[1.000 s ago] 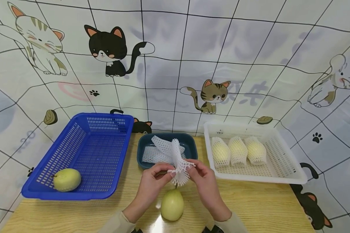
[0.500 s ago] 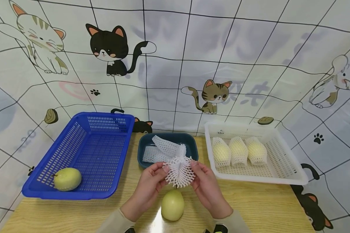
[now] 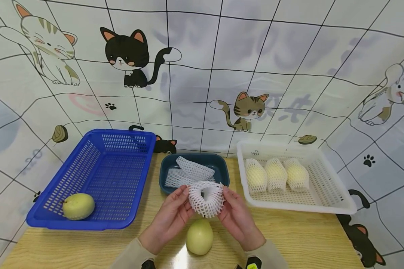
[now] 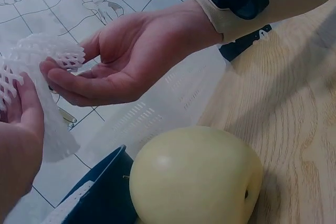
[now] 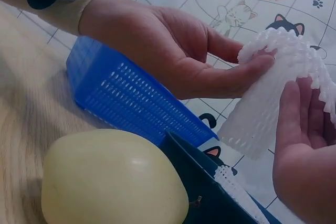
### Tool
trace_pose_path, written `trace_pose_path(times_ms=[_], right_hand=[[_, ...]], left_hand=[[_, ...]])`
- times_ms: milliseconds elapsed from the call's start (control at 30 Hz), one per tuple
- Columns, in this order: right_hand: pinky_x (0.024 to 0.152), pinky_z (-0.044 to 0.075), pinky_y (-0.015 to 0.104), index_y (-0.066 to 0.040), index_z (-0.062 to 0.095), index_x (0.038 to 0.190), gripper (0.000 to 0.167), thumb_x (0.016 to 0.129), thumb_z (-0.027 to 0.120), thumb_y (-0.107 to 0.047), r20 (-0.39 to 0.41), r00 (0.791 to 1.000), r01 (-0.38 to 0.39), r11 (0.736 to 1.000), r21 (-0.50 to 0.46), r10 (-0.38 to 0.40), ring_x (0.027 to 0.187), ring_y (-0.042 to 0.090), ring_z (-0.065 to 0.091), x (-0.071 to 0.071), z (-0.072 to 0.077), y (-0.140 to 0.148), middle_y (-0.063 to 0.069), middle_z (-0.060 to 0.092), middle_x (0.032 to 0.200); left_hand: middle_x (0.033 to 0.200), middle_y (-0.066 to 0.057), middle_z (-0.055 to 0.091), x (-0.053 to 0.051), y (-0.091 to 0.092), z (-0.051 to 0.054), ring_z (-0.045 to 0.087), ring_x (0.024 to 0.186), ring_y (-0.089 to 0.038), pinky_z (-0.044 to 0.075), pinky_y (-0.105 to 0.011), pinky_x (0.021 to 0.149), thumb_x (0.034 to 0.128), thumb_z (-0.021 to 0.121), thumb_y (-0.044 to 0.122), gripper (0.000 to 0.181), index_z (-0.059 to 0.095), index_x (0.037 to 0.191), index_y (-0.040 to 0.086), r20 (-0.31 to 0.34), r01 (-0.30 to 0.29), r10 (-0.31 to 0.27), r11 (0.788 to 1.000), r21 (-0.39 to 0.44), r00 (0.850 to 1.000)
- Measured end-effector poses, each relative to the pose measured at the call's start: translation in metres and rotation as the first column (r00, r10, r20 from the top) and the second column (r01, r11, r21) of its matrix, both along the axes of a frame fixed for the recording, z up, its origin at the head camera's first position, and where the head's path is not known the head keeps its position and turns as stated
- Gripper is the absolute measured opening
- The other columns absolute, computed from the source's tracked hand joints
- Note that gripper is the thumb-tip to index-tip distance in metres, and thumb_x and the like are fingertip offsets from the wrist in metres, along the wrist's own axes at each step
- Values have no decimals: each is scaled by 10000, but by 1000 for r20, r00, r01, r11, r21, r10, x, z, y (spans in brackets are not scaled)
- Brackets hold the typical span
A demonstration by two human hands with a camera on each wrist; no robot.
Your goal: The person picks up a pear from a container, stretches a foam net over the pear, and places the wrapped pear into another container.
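A white foam net sleeve (image 3: 206, 209) is stretched into a ring with a hole in its middle. My left hand (image 3: 170, 216) pinches its left edge and my right hand (image 3: 239, 218) pinches its right edge. Just below, a yellow-green pear (image 3: 199, 237) stands on the table with its stem side toward the sleeve. Both wrist views show the sleeve hanging as a tube from its rolled-out rim, above the pear (image 4: 194, 177) and apart from it.
Behind the hands, a dark teal bin (image 3: 222, 164) holds more net sleeves (image 3: 192, 170). At left a blue basket (image 3: 121, 224) holds one pear (image 3: 78, 206). A white basket (image 3: 299, 206) at right holds three net-covered pears (image 3: 275, 175).
Both hands have spread the sleeve's rim, which has gone from a bunched, fanned shape to a round, open ring. The pears and containers have stayed in place.
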State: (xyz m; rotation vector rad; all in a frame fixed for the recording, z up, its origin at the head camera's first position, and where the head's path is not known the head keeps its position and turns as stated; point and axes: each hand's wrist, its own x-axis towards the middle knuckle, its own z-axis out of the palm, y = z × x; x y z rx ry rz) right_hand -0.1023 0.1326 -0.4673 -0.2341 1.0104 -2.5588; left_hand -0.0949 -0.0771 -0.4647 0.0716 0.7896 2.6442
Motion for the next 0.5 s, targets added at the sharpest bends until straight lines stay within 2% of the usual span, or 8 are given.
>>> trace_pose_path(times_ms=[167,300,400,500], right_hand=[[954,546,255,-94,675,1238,402,1154,296,-197,-48,996,-79,991,-104,74,1128,114,663,-1,-2,1,35,695,1230],[983,534,269,-85,661,1281,444,1157,253,-210,-101,987,-137,980,-147,123,1169,127,648,-2,-4,3,48,683,1271],[967,537,262,-85,663,1269,455,1159,242,-217,-130,982,-157,979,-133,140,1144,116,650,-2,-4,5,36,687,1249],[926,534,233,-113,680,1223,441,1159,259,-228,-158,977,-152,986,-71,140,1073,84,645,-2,-3,7,-4,694,1181]], left_hand=[[1159,-14,647,-1,-3,-2,641,1066,-115,546,-266,914,1134,359,113,179,514,1220,139,-83,59,-55,997,52,995],[1218,-13,619,-2,-5,0,610,1121,-125,525,-269,940,1138,306,98,269,533,1271,157,-108,88,-80,993,72,991],[1247,-28,579,-3,-5,1,585,1157,-142,506,-278,971,1134,286,93,288,522,1289,150,-127,104,-97,993,54,987],[1195,-25,579,-4,-7,2,587,1107,-139,505,-274,943,1117,299,99,288,516,1299,151,-175,115,-117,993,-24,978]])
